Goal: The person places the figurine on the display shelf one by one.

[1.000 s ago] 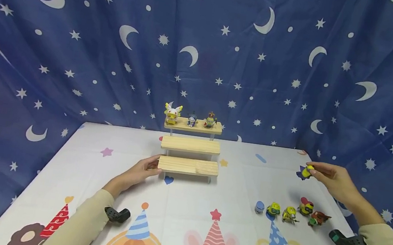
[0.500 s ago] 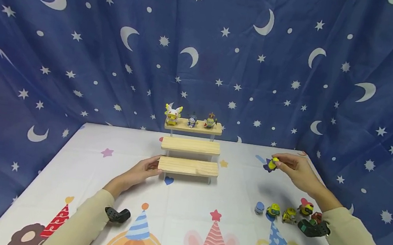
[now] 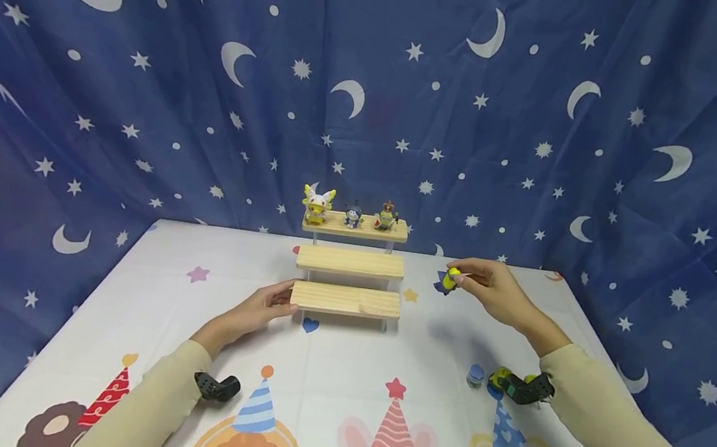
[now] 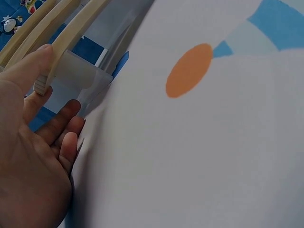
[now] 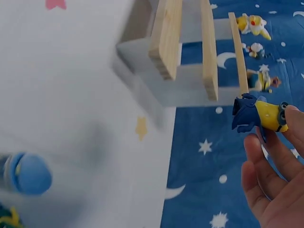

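Note:
A small yellow figurine with goggles and a dark blue outfit (image 5: 268, 115) is pinched between the thumb and fingertips of my right hand (image 3: 492, 290), held in the air right of the shelf. My left hand (image 3: 260, 309) grips the left end of the lowest board of a three-tier wooden display shelf (image 3: 345, 299), thumb on top and index finger beneath; its other fingers (image 4: 66, 149) curl loosely below. On the top tier stand a white-and-yellow eared figurine (image 3: 316, 206), a dark blue one (image 3: 353, 215) and a crowned one (image 3: 386, 217). Both lower tiers are bare.
On the tablecloth (image 3: 344, 380) at right stand a blue figurine (image 3: 476, 376) and a yellow one (image 3: 499, 378); others behind them are mostly hidden by my right wrist camera (image 3: 529, 389). A blue star-patterned curtain (image 3: 379, 68) hangs behind the table.
My right hand has carried the yellow-and-blue figurine leftward from the table's right side to near the shelf. My left hand has stayed at the lowest board.

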`<state>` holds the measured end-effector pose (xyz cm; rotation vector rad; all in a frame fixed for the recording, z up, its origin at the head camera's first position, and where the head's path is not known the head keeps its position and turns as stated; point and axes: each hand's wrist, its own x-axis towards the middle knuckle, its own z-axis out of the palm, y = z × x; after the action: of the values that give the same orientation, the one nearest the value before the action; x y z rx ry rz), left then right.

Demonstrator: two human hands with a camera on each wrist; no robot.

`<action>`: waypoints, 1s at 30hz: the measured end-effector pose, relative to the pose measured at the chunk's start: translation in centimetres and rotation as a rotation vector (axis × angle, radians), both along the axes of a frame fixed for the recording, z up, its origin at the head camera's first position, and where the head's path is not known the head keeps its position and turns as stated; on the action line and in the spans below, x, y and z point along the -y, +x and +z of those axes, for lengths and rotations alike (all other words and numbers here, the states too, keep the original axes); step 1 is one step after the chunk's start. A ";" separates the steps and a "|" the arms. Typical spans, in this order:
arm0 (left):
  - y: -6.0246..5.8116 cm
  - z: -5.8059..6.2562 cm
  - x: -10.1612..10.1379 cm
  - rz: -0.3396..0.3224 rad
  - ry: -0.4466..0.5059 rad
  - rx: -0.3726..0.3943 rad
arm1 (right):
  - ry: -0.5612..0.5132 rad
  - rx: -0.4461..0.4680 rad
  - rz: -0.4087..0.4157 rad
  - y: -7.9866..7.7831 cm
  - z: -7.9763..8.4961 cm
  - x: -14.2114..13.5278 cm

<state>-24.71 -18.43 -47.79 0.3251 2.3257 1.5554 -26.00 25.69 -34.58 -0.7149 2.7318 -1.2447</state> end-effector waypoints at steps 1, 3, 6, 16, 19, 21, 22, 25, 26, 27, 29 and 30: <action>-0.1 0.0 0.0 0.000 -0.003 -0.002 | -0.001 -0.001 0.005 -0.1 0.1 0.4; -0.2 0.0 0.0 0.003 -0.004 0.000 | -0.009 0.006 0.016 -0.4 0.2 1.1; -0.2 0.0 0.0 0.006 -0.004 0.006 | -0.023 0.015 0.034 -0.7 0.3 2.2; 0.1 0.3 -0.1 0.017 0.010 0.019 | -0.068 0.001 0.093 -1.6 1.2 6.0; 0.1 0.3 -0.2 0.014 0.014 0.029 | -0.071 -0.006 0.096 -1.7 1.4 7.2; 0.1 0.3 -0.2 0.013 0.019 0.033 | -0.075 -0.002 0.093 -1.9 1.4 8.3; 0.1 0.3 -0.2 0.011 0.016 0.034 | -0.079 0.003 0.094 -2.1 1.5 8.8; 0.1 0.3 -0.2 0.012 0.018 0.037 | -0.100 0.025 0.100 -2.4 1.6 10.5; 0.1 0.3 -0.1 0.011 0.020 0.035 | -0.108 0.031 0.104 -2.5 1.7 11.1; 0.1 0.3 -0.1 0.009 0.020 0.036 | -0.117 0.039 0.105 -2.6 1.7 11.6; 0.1 0.3 -0.1 0.005 0.018 0.030 | -0.123 0.031 0.118 -2.8 1.6 12.7; 0.1 0.3 -0.1 0.002 0.016 0.026 | -0.123 0.025 0.127 -2.9 1.5 13.2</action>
<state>-24.58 -18.30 -47.47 0.3049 2.2953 1.5708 -28.94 12.46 -33.05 -0.8635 2.5628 -1.3919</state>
